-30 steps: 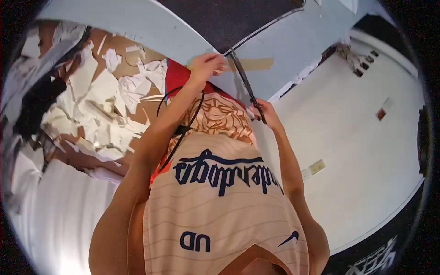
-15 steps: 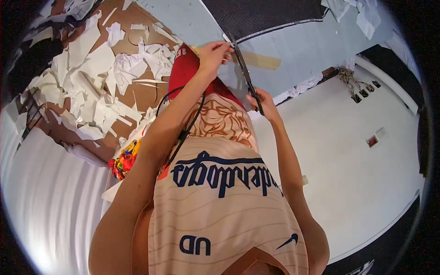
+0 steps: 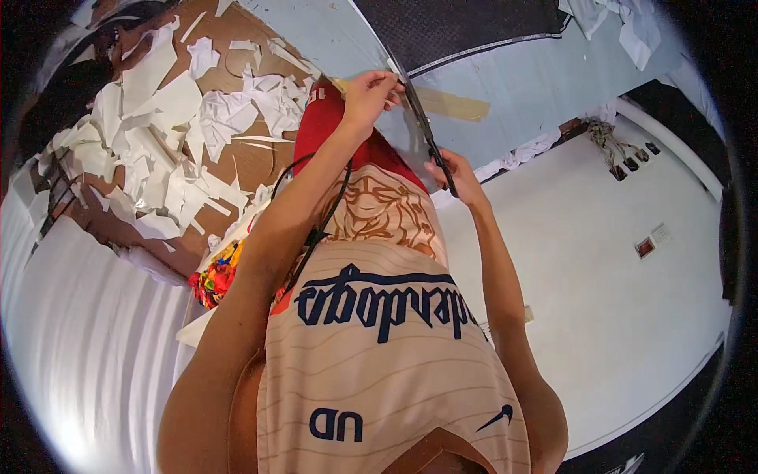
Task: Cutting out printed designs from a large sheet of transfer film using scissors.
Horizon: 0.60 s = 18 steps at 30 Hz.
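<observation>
The left hand (image 3: 367, 95) is pinched shut on the far end of a thin dark strip (image 3: 426, 130); the right hand (image 3: 458, 178) is closed around its near end, so the strip runs taut between them above the pale blue sheet (image 3: 505, 71). The strip looks light, narrow and flexible – probably easy to kink – so holding it at both ends seems the safest grip. White paper scraps (image 3: 158, 142) litter the brown floor (image 3: 260, 158) to the left.

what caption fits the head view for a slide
Both hands, left hand and right hand, grip a thin dark strip beside scattered white paper scraps.
</observation>
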{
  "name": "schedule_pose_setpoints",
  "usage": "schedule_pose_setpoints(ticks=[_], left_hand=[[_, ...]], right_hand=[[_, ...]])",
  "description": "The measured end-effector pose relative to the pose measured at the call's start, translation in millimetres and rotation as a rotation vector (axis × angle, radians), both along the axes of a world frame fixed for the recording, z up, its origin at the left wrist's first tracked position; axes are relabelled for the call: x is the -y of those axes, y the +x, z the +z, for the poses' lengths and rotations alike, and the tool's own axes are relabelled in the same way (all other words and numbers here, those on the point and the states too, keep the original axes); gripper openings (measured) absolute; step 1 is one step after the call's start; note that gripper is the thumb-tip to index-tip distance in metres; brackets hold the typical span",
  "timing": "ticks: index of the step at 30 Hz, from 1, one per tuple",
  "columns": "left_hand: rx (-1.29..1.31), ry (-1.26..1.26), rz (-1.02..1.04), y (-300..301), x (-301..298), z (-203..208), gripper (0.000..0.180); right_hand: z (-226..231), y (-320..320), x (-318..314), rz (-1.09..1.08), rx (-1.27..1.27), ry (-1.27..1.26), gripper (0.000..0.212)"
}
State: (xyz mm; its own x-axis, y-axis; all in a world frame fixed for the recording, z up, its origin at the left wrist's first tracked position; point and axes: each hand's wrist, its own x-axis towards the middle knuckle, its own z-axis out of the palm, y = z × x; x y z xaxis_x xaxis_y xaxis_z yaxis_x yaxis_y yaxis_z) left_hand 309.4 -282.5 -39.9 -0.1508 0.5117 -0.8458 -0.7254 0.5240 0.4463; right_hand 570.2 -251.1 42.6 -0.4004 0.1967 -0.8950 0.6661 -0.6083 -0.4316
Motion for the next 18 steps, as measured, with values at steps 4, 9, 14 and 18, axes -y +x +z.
schedule_pose_setpoints(ticks=[4, 9, 14, 18], left_hand=[[0.004, -0.009, 0.011, 0, 0, -1, 0.017], [-0.014, -0.046, -0.012, -2, -4, 2, 0.018], [-0.03, -0.053, -0.026, -4, -3, 3, 0.021], [-0.035, -0.07, -0.049, -3, -1, 4, 0.022]], right_hand=[[-4, 0, 3, 0.041, -0.016, 0.118, 0.027], [0, -2, 2, 0.015, 0.117, 0.124, 0.033], [4, -8, 2, -0.012, 0.14, 0.091, 0.036], [3, -8, 4, 0.014, 0.17, 0.086, 0.039]])
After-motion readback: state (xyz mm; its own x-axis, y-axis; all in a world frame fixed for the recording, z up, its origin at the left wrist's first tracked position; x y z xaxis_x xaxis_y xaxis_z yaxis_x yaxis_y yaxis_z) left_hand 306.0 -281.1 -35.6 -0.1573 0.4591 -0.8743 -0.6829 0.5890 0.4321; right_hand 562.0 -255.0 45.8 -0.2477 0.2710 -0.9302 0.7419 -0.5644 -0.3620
